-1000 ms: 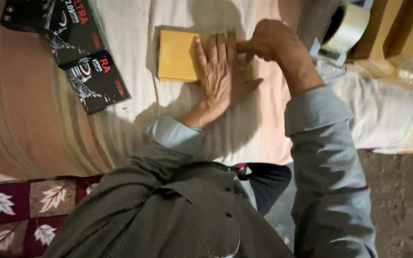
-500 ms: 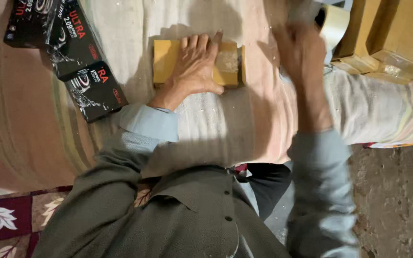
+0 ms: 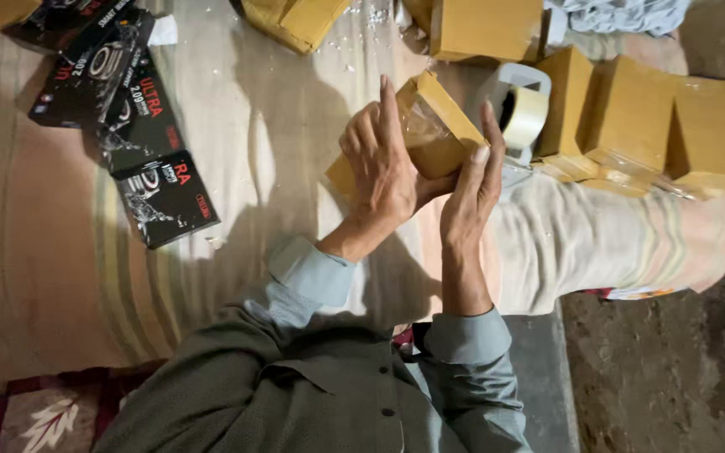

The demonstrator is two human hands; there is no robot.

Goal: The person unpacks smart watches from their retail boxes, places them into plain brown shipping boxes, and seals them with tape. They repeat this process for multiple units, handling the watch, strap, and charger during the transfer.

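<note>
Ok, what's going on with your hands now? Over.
Left hand and right hand both grip yellow box, lifted off the blanket. Tape dispenser just behind. Nothing blocking.

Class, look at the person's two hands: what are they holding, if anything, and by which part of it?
Both hands hold one small yellow-brown box, lifted above the bed. The left hand grips its left side and underside; the right hand presses flat against its right side.
</note>
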